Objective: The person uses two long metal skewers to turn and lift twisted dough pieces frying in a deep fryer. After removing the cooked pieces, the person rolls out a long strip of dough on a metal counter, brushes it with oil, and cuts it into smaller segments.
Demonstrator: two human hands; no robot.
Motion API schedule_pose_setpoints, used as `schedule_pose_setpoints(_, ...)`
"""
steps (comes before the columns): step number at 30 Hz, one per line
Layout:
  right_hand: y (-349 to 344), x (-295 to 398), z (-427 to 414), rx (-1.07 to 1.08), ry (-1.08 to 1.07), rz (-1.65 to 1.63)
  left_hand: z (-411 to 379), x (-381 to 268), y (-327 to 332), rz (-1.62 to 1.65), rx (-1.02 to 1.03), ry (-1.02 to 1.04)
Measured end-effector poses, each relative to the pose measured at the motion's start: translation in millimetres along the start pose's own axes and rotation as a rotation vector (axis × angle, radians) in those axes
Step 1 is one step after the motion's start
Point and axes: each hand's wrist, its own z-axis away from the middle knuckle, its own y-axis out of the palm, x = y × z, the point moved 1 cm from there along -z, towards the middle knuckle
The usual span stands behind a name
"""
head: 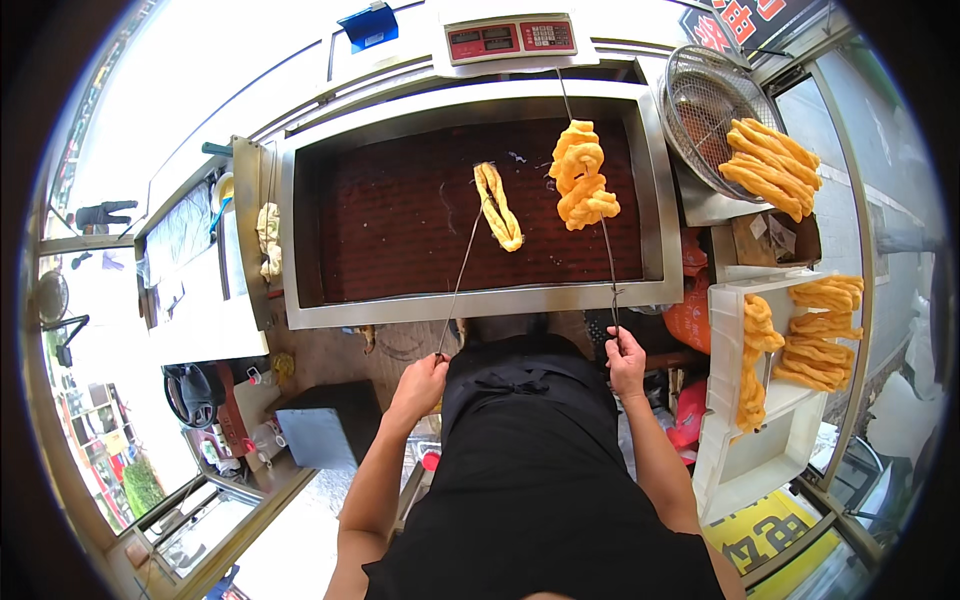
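My left hand (pixel 421 386) grips a thin metal skewer (pixel 463 270). Its far end meets a pale yellow fried dough stick (pixel 509 229), a long loop with a dark slit, in the dark oil (pixel 397 225) of a rectangular steel fryer (pixel 480 304). In my right hand (pixel 627 364) is a second long metal skewer (pixel 610 259), with wire wound near its handle. Several golden, twisted fried dough pieces (pixel 585 199) are bunched along it over the right part of the oil. Whether they touch the oil I cannot tell.
Right of the fryer, a round wire-mesh strainer (pixel 690 82) stands beside stacked fried dough sticks (pixel 772 165). More lie in a white plastic crate (pixel 724 360). A digital scale (pixel 510 39) sits beyond the fryer. At lower left is a dark box (pixel 319 442).
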Motion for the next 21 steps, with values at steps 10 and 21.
schedule_pose_setpoints(10, -5, -3, -5, 0.01, 0.025, 0.026, -57, -20, 12, 0.685, 0.274, -0.242)
schedule_pose_setpoints(21, -47, -2, -6, 0.093, -0.013, 0.318, 27, -6, -51, 1.13, 0.458, -0.165)
